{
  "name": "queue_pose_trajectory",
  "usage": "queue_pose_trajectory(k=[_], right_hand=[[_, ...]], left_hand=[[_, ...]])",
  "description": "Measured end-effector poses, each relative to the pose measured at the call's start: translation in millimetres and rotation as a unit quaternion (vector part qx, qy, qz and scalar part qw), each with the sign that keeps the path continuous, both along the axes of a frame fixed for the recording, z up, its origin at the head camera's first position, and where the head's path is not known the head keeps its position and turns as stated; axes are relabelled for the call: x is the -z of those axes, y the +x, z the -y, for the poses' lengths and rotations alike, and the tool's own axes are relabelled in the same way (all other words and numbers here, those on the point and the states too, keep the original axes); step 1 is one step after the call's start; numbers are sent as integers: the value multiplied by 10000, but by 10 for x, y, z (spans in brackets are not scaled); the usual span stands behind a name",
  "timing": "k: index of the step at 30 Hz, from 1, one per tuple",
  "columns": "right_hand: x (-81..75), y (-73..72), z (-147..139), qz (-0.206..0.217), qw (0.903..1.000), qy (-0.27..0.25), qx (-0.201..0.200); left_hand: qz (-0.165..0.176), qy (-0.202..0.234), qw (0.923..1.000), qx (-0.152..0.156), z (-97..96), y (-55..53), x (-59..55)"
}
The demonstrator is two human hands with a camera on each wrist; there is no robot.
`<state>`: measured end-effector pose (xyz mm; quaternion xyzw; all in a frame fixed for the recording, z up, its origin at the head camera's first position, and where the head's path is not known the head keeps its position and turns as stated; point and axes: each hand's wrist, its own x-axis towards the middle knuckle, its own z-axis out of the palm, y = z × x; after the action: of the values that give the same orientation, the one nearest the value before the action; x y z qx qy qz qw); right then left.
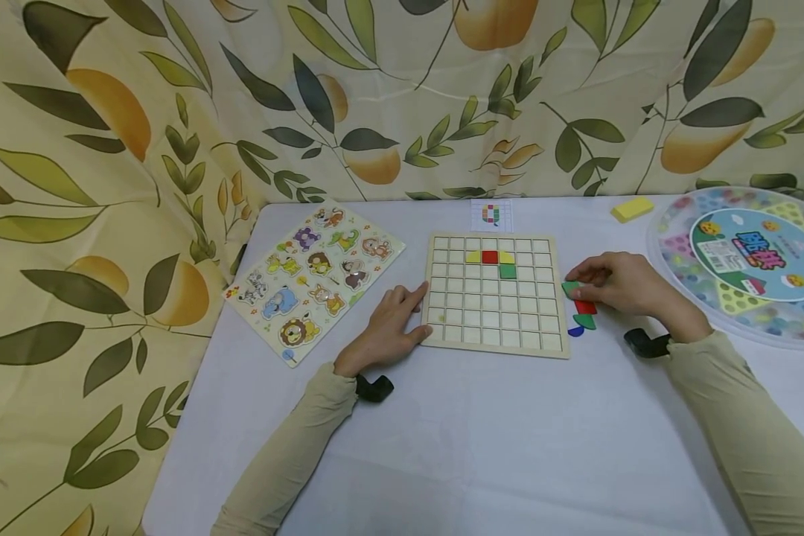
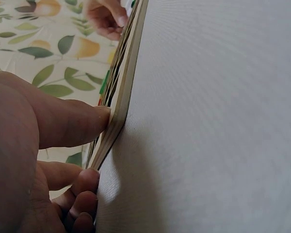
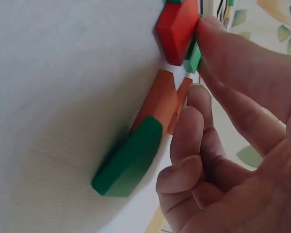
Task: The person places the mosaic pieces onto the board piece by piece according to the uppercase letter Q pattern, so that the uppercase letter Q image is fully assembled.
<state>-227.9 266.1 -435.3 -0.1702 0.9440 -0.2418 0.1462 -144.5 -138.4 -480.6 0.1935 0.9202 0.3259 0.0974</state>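
My left hand (image 1: 390,321) touches the left side of a wooden grid board (image 1: 489,305), its thumb by the near corner. In the left wrist view, the thumb (image 2: 82,121) presses the board's edge (image 2: 128,77). Near the board's top row lie a red square (image 1: 490,257), yellow pieces (image 1: 473,257) and a green square (image 1: 507,272). Right of the board, my right hand (image 1: 616,283) pinches a green piece (image 1: 569,286), partly hidden by the fingers. Close below are a red piece (image 1: 586,307), a green half-circle (image 1: 585,321) and a blue piece (image 1: 576,332).
A small pattern card (image 1: 491,215) lies beyond the board. An animal puzzle board (image 1: 315,283) is on the left. To the right sit a yellow block (image 1: 633,209) and a round clear box (image 1: 744,316) of colourful pieces. A patterned cloth (image 1: 402,97) hangs behind the table.
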Motion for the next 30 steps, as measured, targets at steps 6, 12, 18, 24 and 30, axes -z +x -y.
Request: queue_pose_trajectory(k=[6, 12, 18, 24, 30], right_hand=[[4, -2, 2, 127, 9999, 13, 93], [41, 17, -18, 105, 9996, -152, 208], [82, 22, -49, 128, 9984, -436, 333], [92, 31, -18, 56, 9968, -644, 467], [66, 52, 72, -278, 9929, -920, 707]], left_hand=[[21, -51, 10000, -9, -3, 3, -5], [1, -75, 10000, -22, -8, 4, -1], [-1, -35, 10000, -30, -1, 3, -4], [-16, -29, 10000, -27, 2, 2, 11], [-37, -56, 10000, -22, 3, -4, 14]])
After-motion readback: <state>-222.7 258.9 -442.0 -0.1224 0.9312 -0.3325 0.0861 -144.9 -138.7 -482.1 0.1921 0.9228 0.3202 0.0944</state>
